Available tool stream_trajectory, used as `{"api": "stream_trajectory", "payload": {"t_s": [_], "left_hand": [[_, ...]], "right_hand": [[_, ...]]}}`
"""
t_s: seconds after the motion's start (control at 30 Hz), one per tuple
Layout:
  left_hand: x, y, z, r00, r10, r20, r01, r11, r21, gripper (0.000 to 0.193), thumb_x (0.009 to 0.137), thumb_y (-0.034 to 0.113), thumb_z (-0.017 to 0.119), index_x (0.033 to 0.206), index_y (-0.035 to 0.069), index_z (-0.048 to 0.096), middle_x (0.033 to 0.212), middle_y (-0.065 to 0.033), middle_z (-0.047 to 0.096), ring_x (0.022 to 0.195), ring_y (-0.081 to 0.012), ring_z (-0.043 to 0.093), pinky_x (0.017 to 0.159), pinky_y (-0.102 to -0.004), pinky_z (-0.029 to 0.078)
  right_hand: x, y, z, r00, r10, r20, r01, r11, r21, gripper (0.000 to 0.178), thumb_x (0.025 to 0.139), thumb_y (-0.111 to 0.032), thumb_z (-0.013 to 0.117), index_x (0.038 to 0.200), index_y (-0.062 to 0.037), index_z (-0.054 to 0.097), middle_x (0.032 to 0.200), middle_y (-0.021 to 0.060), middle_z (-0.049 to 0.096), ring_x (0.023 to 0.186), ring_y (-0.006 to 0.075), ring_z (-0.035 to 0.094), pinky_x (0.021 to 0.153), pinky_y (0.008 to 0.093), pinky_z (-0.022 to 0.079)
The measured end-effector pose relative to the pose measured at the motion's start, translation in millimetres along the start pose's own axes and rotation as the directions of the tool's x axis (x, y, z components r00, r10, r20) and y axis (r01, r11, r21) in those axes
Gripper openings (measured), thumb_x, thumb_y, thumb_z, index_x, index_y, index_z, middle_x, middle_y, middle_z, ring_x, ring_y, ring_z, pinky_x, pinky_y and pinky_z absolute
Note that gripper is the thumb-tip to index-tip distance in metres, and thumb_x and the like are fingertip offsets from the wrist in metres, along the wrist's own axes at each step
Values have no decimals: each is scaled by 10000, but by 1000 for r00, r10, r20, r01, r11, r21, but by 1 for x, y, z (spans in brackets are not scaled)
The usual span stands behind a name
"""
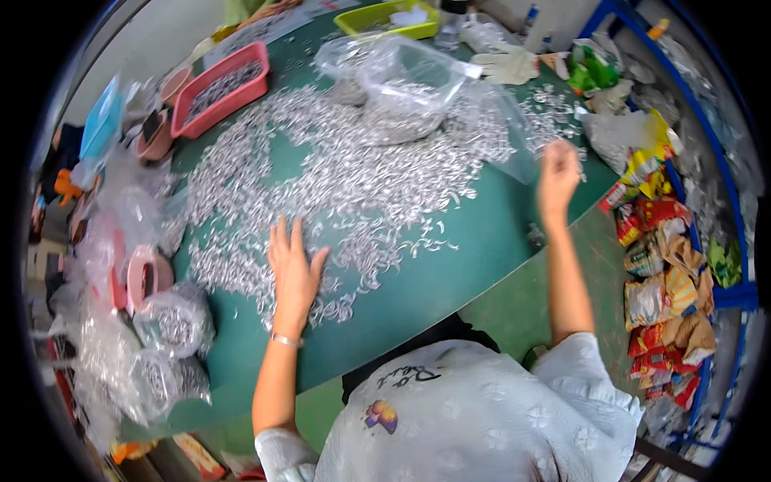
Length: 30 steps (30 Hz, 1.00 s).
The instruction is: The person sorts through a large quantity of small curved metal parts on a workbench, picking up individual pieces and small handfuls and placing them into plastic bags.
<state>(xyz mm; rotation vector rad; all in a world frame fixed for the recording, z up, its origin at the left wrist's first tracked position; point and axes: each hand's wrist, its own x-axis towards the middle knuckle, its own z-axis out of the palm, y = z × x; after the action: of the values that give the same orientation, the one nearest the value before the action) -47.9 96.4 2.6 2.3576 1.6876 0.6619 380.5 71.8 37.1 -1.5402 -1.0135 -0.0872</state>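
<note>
Right grip [560,167] curls beside a clear bag [414,76] lying over silvery pieces [361,173].

We see silver-grey small pieces [401,189], a deep green tabletop [426,281], a coral-pink tray [225,114], a lime-yellow tray [414,30], blue shelf framing [735,296], and a pale bluish shirt [482,410] bearing a purple-and-orange butterfly print [381,416].

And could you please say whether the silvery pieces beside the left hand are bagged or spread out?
Spread out: the silvery pieces lie loose across the green table.
</note>
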Motion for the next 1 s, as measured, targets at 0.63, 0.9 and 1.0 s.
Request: {"api": "stream_trajectory", "payload": {"t_s": [0.63, 0.9, 1.0], "left_hand": [[-76, 30, -17, 957, 103, 272, -136, 985, 104, 611, 849, 331, 656, 1379, 100, 456, 1495, -169, 295, 1368, -419, 264, 1077, -640, 188], [-70, 21, -18, 987, 14, 161, -19, 1000, 24, 468, 906, 158, 565, 1351, 49, 467, 1463, -184, 338, 1384, -424, 242, 1089, -627, 187], [-34, 6, -7, 998, 16, 58, -13, 999, -50, 485, 906, 174, 579, 1362, 63, 456, 1465, -181, 338, 1379, -426, 251, 1098, -614, 186]], "right_hand": [[-87, -92, 138, 483, -429, 763, 430, 876, 220, 542, 833, -301, 694, 1304, -99, 520, 1337, 170, 475, 1253, 364, 418, 1051, 455, 320], [-141, -95, 183, 405, -470, 785, 616, 774, 146, 514, 809, -323, 705, 1264, -134, 559, 1275, 143, 513, 1247, 349, 411, 1000, 481, 320], [-145, -96, 155, 288, -564, 774, 556, 757, 344, 381, 803, -230, 695, 1156, -114, 611, 1196, 93, 548, 1211, 302, 448, 1002, 468, 328]]}}
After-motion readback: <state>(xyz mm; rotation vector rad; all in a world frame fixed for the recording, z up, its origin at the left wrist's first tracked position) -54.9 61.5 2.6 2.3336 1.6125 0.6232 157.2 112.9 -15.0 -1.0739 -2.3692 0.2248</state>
